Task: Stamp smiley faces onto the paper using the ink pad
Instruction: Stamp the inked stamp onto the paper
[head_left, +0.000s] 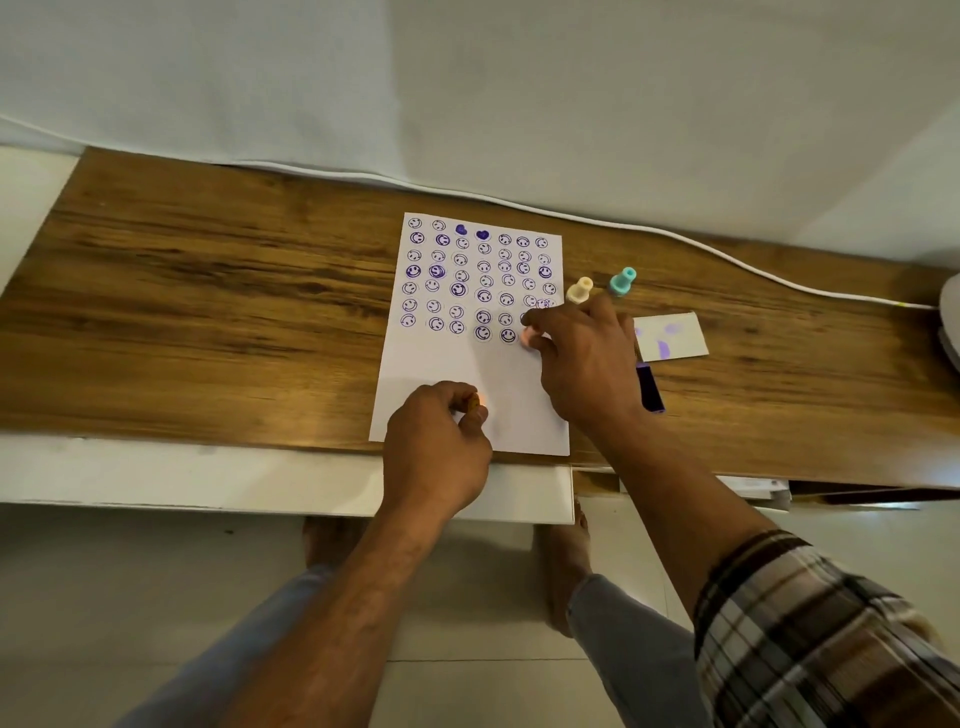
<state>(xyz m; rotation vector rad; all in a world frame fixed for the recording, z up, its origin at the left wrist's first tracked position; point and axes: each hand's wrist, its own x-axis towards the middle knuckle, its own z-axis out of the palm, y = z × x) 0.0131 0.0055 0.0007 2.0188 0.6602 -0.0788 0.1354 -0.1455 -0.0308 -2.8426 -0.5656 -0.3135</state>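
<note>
Paper approx. two-thirds stamped, lower part blank; pink stamp pinched by right hand, small orange item gripped in curled left hand.

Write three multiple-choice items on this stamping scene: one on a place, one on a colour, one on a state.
1. Where do the cream and teal plastic stamps stand?
A. on the white paper sheet
B. on the wooden desk, right of the sheet
C. on the floor

2. What colour are the stamped smiley faces?
A. red
B. green
C. purple

3. What is the right hand doing?
A. pressing a pink stamp to the sheet
B. resting flat and empty
C. lifting the sheet

Answers: 1 B, the cream stamp and teal stamp stand on the wooden desk beside the white paper sheet. 2 C, the smiley faces are purple. 3 A, the right hand fingers pinch a pink stamp on the sheet.
</note>
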